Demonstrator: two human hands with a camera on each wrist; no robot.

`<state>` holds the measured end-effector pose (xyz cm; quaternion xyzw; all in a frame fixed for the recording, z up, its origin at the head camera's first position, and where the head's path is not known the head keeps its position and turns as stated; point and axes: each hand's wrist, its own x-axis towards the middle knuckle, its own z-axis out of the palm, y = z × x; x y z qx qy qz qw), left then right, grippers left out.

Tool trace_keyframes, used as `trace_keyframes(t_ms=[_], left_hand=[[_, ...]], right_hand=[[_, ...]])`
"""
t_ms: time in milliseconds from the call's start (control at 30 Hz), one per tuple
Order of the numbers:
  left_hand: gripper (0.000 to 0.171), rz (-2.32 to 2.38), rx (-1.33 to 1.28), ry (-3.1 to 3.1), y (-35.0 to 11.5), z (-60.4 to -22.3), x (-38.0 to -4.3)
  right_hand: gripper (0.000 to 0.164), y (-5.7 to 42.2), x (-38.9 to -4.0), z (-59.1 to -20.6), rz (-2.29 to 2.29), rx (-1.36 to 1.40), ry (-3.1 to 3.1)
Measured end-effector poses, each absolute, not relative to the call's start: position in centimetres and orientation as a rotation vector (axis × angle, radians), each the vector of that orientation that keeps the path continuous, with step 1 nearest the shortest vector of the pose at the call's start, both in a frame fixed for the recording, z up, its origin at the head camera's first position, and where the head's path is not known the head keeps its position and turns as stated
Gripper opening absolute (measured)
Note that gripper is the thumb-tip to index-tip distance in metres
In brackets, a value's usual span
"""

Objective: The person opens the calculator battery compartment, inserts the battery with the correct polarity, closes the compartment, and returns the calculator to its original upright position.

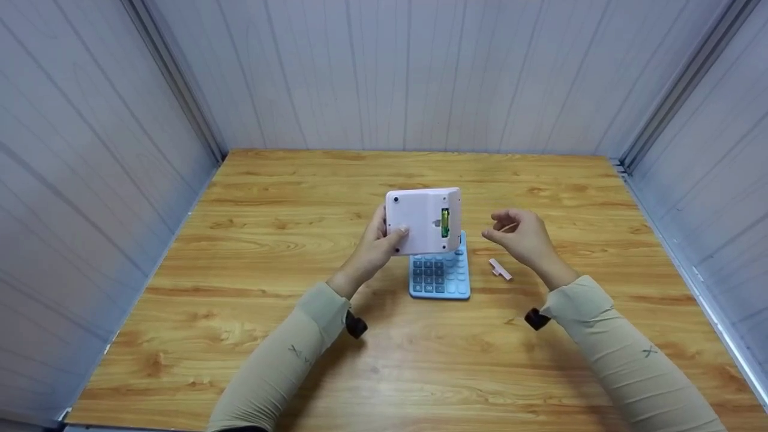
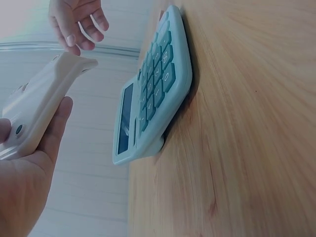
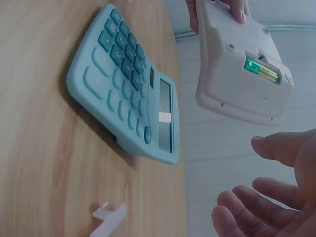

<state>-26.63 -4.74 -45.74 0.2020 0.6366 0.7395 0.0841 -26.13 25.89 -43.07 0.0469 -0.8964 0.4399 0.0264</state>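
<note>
My left hand (image 1: pixel 379 240) grips a pale pink calculator (image 1: pixel 417 222) by its left side, its back turned up and the thumb across it. A green battery (image 3: pixel 260 70) lies in the uncovered battery slot of that calculator. Below it, a light blue calculator (image 1: pixel 440 279) lies face up on the table, partly hidden in the head view. My right hand (image 1: pixel 522 235) hovers to the right of the pink calculator, apart from it, fingers loosely bent with nothing between them. A small pink battery cover (image 1: pixel 500 269) lies on the table below the right hand.
The wooden table (image 1: pixel 270 252) extends around the calculators. White panelled walls (image 1: pixel 384 72) stand behind it and at both sides. Each wrist carries a small black camera, such as the one on the left wrist (image 1: pixel 356 324).
</note>
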Motion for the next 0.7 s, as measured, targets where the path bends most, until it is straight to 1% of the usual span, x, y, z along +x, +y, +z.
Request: trace_keyframes(t_ms=[433, 700], left_hand=[[0.052, 2.194, 0.581, 1.886, -4.8, -45.7, -26.6], [0.051, 2.201, 0.599, 1.888, -4.7, -45.8, -26.7]], right_hand=[[0.045, 26.8, -25.7, -44.1, 1.268, 0.151, -2.843], [0.039, 27.4, -25.6, -45.0, 1.240, 0.160, -2.879]])
